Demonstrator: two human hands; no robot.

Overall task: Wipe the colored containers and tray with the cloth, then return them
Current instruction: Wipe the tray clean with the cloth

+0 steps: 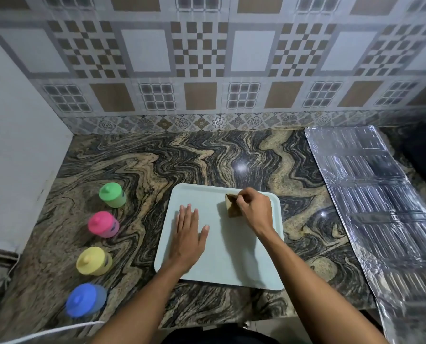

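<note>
A pale blue tray lies flat on the marbled counter. My left hand presses on its left half with straight fingers. My right hand grips a small brown cloth against the tray's far right part. Left of the tray, four lidded containers stand in a slanted row: green farthest, then pink, yellow, and blue nearest.
A shiny foil sheet covers the counter's right side. A tiled wall backs the counter and a white wall bounds it on the left. A white cord runs along the near left edge.
</note>
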